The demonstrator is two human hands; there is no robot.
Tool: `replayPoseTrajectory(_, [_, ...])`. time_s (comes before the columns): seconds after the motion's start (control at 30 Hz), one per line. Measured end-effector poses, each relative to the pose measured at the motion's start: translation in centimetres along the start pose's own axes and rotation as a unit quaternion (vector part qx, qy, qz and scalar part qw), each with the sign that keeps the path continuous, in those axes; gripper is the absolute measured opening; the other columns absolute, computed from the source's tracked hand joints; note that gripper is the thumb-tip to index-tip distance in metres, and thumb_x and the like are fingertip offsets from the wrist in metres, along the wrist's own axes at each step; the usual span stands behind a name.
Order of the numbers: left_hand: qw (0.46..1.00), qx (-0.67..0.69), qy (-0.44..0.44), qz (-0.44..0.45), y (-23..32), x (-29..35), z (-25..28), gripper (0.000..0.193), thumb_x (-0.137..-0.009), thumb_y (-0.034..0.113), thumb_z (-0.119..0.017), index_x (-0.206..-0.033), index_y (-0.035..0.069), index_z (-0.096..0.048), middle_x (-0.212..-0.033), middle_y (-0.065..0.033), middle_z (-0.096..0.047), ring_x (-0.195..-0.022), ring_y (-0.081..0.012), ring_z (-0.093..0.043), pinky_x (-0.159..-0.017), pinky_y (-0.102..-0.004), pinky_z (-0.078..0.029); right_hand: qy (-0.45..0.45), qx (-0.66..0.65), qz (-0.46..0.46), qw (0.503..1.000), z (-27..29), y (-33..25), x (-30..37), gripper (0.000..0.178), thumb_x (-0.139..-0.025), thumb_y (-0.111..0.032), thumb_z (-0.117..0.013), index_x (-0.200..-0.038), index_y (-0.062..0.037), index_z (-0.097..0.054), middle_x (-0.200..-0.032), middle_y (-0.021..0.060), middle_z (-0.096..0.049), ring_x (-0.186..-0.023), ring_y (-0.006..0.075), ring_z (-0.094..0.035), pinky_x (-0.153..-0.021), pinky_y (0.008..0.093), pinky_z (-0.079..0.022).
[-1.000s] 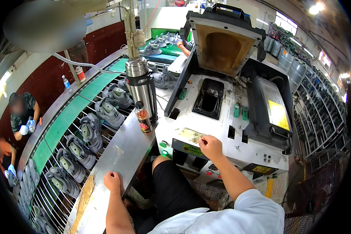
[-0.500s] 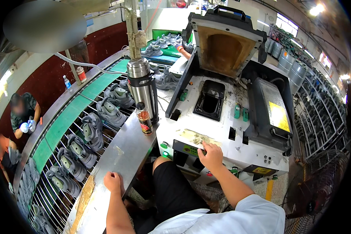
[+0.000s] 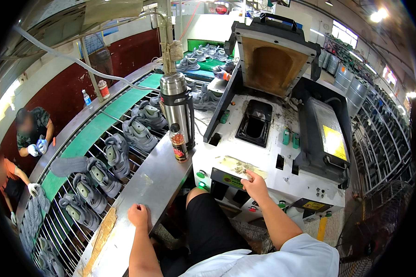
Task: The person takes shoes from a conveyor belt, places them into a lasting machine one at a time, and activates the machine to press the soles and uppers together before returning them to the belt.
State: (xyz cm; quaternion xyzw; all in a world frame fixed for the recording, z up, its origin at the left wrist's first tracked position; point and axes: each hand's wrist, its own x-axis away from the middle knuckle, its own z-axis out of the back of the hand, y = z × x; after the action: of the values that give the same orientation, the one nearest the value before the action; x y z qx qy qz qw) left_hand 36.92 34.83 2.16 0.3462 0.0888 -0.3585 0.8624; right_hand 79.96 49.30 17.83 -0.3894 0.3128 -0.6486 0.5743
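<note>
Person's bare L hand (image 3: 138, 215) rested on a grey sheet-metal table (image 3: 161, 177), fingers curled into a loose fist w/ nothing seen in it. Bare R hand (image 3: 255, 184) was at the front edge of a boxy white machine (image 3: 270, 159), fingers bent, tips at or just above a worn yellowish patch (image 3: 235, 163); couldn't tell if they touched it or pinched anything. The machine stood ahead & to the R of the table, its black-framed lid w/ brown lining (image 3: 272, 60) tipped up behind a black rectangular well (image 3: 254, 123).

On the table's far end, by the machine, stood a tall silver steel flask w/ black handle (image 3: 176, 111) & a clear dark-capped bottle w/ reddish contents (image 3: 179, 145).

L of the table, chunky grey shoes (image 3: 118, 154) sat in a row on a metal-bar conveyor (image 3: 65, 235); another lay across the flat green strip (image 3: 108, 113) alongside. Beyond it, a co-worker in a dark patterned top (image 3: 32, 127) had gloved hands together; one in orange (image 3: 8, 171) had a gloved hand at grey shoes near the conveyor's L end
</note>
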Motion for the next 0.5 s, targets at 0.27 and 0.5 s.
replayPoseTrajectory(0.27, [1.0,0.001,0.005,-0.009,-0.72,0.06,-0.45,0.019,-0.075,0.018,-0.062,-0.065,0.004,-0.056,-0.065,-0.0152,-0.056,-0.067,-0.0348,-0.055,-0.061,-0.0448,-0.044,-0.024,-0.065,-0.033,0.997,0.57,-0.22,-0.42,0.05,-0.08,-0.017,-0.064,-0.128,-0.0022,-0.054,-0.067,0.0042,-0.06,-0.059,0.0129,-0.059,-0.058,0.0275,-0.046])
replayPoseTrajectory(0.5, [1.0,0.005,0.004,-0.003,-0.28,0.17,-0.36,0.018,-0.075,0.018,-0.063,-0.065,0.004,-0.056,-0.065,-0.0155,-0.056,-0.067,-0.035,-0.055,-0.061,-0.0452,-0.045,-0.019,-0.087,-0.03,0.996,0.71,-0.02,-0.36,0.048,-0.08,-0.016,-0.063,-0.126,-0.0025,-0.055,-0.068,0.0047,-0.06,-0.053,0.0108,-0.055,-0.05,0.0261,-0.044])
